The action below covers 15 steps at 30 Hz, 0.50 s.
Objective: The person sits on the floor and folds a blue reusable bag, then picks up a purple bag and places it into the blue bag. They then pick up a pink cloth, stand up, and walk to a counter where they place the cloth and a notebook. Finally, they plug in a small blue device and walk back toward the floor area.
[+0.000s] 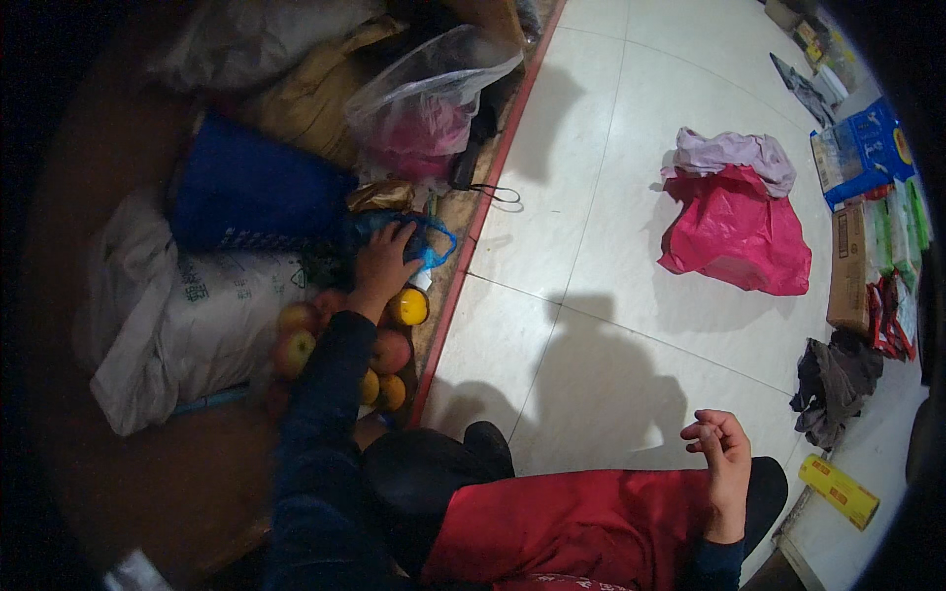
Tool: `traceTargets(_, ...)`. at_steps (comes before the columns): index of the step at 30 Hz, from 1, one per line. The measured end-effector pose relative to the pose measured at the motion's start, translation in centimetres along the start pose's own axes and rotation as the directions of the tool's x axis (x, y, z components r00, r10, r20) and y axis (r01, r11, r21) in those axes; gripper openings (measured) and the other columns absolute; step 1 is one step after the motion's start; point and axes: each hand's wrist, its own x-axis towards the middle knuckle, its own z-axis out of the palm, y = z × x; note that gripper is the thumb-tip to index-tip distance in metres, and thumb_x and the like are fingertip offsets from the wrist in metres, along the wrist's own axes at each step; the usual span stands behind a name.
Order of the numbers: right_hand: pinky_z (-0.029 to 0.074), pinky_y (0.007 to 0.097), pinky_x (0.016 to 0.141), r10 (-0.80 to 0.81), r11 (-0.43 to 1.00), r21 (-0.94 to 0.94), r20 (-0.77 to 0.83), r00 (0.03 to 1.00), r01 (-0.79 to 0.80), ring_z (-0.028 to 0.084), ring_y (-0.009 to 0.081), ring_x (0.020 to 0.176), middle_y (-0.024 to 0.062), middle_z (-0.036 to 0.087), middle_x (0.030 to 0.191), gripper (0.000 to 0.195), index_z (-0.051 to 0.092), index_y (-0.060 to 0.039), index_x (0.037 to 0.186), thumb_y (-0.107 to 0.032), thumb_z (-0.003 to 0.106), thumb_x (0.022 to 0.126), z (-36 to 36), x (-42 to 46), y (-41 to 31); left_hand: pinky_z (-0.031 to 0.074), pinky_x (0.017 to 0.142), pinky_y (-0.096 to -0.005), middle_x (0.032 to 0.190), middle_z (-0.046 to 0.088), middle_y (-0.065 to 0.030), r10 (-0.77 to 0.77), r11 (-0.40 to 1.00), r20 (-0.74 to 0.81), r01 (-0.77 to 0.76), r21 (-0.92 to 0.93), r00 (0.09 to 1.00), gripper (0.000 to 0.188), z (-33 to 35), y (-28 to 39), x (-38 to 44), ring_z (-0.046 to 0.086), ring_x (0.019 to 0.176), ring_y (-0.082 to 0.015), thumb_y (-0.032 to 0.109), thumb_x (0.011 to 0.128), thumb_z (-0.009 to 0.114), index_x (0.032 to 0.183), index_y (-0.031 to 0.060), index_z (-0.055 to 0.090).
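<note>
My left hand [384, 262] reaches to the low shelf edge and touches a blue plastic bag [437, 247]; thumb and fingers are apart, and whether they grip its film is hidden. Just below the wrist lie an orange [409, 306], several red-yellow apples [295, 353] and smaller orange fruits [390, 392]. Behind the hand stands a dark blue bag [259, 188] bearing writing. My right hand [724, 458] hovers by my right knee, fingers loosely curled and apart, with nothing in it. A red apron [569, 524] covers my lap.
A pink plastic bag [739, 236] sits on the tiled floor [591, 185]. Along the right are a cardboard box [848, 266], a crumpled dark bag [835, 384] and a yellow roll [839, 491]. White plastic bags [214, 318] crowd the left; a red strip [510, 111] edges the shelf.
</note>
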Motion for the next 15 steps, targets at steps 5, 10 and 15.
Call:
traceTargets(5, 0.050, 0.0293, 0.078, -0.001, 1.000, -0.005, -0.024, 1.000, 0.001, 0.065, 0.0162, 0.092, 0.0070, 0.069, 0.097, 0.025, 0.060, -0.0008, 0.118, -0.018, 0.058, 0.100, 0.3, -0.3, -0.1, 0.052, 0.083, -0.0469, 0.115, 0.065, -0.0179, -0.121, 0.978, -0.083, 0.105, -0.180, 0.989, 0.038, 4.2, -4.6, 0.8, 0.062, 0.100, -0.0393, 0.027, 0.088, 0.069, 0.121, 0.0091, 0.064)
traceTargets(10, 0.050, 0.0290, 0.078, 0.003, 1.000, -0.020, -0.015, 1.000, -0.003, 0.065, 0.0161, 0.091, 0.0074, 0.069, 0.097, 0.024, 0.061, -0.0004, 0.117, -0.017, 0.059, 0.099, 0.3, -0.4, -0.1, 0.050, 0.076, -0.0471, 0.096, 0.068, -0.0220, -0.380, 0.863, -0.066, 0.328, -0.384, 0.922, 0.031, 3.1, -11.5, 1.3, 0.063, 0.085, -0.0442, 0.028, 0.092, 0.064, 0.107, 0.0013, 0.067)
traceTargets(15, 0.050, 0.0292, 0.079, -0.003, 1.000, -0.017, -0.034, 0.999, 0.002, 0.064, 0.0162, 0.091, 0.0077, 0.068, 0.096, 0.024, 0.061, -0.0004, 0.116, -0.017, 0.059, 0.099, 0.6, -0.7, -0.4, 0.048, 0.081, -0.0465, 0.102, 0.069, -0.0223, -0.467, 0.739, 0.117, 0.459, -0.492, 0.877, 0.040, 1.6, -12.2, 1.9, 0.064, 0.093, -0.0405, 0.034, 0.096, 0.059, 0.112, -0.0020, 0.066)
